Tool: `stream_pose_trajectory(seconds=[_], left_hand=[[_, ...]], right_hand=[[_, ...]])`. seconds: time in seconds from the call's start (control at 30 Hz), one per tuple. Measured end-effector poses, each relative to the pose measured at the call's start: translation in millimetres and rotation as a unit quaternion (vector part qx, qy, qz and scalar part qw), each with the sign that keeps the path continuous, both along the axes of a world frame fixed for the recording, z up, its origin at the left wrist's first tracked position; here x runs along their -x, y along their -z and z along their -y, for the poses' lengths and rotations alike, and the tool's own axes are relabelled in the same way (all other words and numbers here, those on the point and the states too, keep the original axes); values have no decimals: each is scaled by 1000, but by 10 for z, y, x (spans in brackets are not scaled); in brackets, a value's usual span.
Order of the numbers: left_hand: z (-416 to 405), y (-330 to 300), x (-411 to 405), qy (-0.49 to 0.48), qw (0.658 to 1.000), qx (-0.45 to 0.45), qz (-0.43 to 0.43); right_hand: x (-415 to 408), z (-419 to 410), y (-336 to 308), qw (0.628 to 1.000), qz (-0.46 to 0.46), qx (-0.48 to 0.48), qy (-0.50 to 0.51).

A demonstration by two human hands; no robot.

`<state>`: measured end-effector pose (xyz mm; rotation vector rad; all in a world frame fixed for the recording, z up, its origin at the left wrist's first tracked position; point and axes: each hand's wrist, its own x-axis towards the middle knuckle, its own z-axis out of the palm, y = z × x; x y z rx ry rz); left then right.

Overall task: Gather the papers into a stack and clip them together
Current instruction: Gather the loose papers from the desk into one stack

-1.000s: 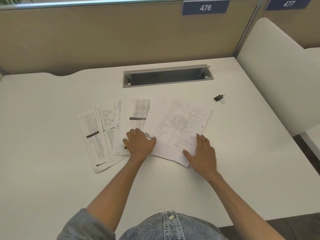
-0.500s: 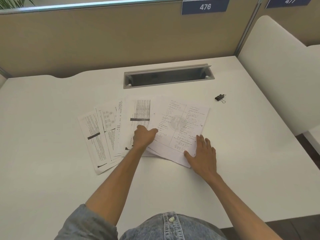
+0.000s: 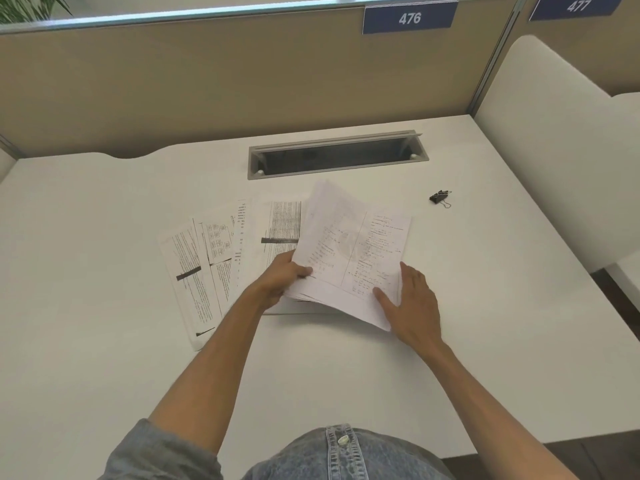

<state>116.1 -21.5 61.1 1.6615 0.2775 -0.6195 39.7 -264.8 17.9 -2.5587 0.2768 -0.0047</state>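
Observation:
A small bundle of printed papers (image 3: 349, 251) is tilted up off the white desk (image 3: 104, 341), its far edge raised. My left hand (image 3: 280, 278) grips the bundle's left edge, thumb on top. My right hand (image 3: 412, 303) rests flat against its right near corner, thumb on the top sheet. Several more printed sheets (image 3: 207, 258) lie fanned out flat on the desk to the left, partly under the bundle. A black binder clip (image 3: 439, 197) lies alone on the desk at the far right, well away from both hands.
A grey cable slot (image 3: 337, 155) is set into the desk just beyond the papers. A beige partition (image 3: 207, 81) stands behind it. A white chair back (image 3: 554, 150) rises at the desk's right edge.
My left hand slid right from the fanned sheets, curled under the right-hand papers and lifted them. My right hand stayed at their near right corner.

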Motion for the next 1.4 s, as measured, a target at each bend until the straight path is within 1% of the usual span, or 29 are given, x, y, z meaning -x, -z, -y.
stream_pose_trajectory(seconds=[0.07,0.1,0.13,0.17,0.2,0.23,0.27,0.3,0.33,0.4,0.53,0.6,0.7,0.8,0.87,0.93,1.1,1.17,1.23,1.3,1.4], left_hand=[[-54,-70,28,8,999,13,31],[-81,-91,48,13,999,21,44],[-107,-118,72,15,998,31,56],[-125,-133,102,15,997,45,64],[-139,-154,135,15,996,60,71],[-146,-173,177,18,994,73,79],[-150,-190,214,23,993,79,87],[-153,-198,247,29,992,75,97],[-154,-209,270,36,991,65,109],[-153,-246,290,32,989,45,138],[-93,-440,210,-56,979,39,193],[-45,-586,146,-79,970,52,224],[26,-749,86,-88,956,62,273],[66,-782,91,-91,951,51,293],[64,-735,114,-94,951,58,289],[57,-645,156,-94,955,68,272],[73,-320,304,-92,973,49,205],[87,-239,352,-109,976,49,182],[91,-215,359,-139,975,54,163],[79,-233,344,-160,976,53,136],[23,-273,299,-170,976,52,129]], right_hand=[[-85,22,-132,996,0,-80,50],[-158,42,-182,986,-21,-140,83],[-237,59,-251,969,-46,-215,114],[-313,84,-314,940,-67,-304,138],[-374,111,-376,903,-82,-396,148],[-421,143,-412,861,-96,-480,137],[-451,163,-469,825,-102,-543,117],[-473,170,-524,800,-96,-585,96],[-484,154,-594,788,-81,-605,82],[-489,86,-712,787,-35,-611,76],[-464,-98,-877,812,74,-574,74],[-436,-182,-941,826,120,-546,79],[-393,-283,-1041,836,165,-519,69],[-358,-314,-1107,844,190,-499,58],[-339,-305,-1109,851,195,-485,50],[-318,-301,-1063,857,181,-480,43],[-202,-358,-658,875,105,-469,59],[-137,-376,-481,887,79,-452,58],[-89,-390,-403,903,88,-418,47],[-72,-404,-428,916,125,-380,37],[-117,-406,-512,918,171,-357,37]])
